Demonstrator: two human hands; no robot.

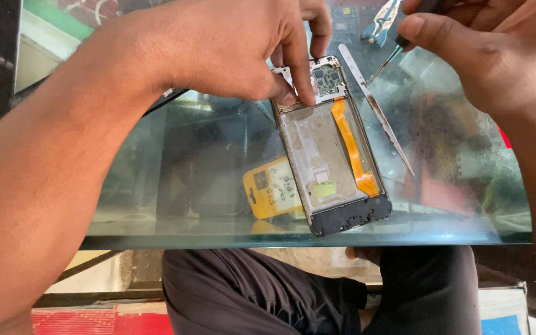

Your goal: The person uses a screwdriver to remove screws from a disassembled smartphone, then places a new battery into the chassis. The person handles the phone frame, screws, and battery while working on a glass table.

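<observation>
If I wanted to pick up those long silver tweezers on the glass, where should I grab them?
Probably grip the tweezers around the wide middle of the two flat arms, coming from above on the right side. They lie flat and slanted on the glass counter, with the sharp tip pointing toward you, so avoid that end. The opened phone sits close along their left.

The left hand (pixel 231 49) and its forearm, filling the upper left of the frame, are bare, with no sleeve, ring or watch in view. The right hand (pixel 497 56), upper right, is likewise bare. At bottom centre, both legs wear dark charcoal cloth trousers (pixel 249 291), creased at the knees.
</observation>
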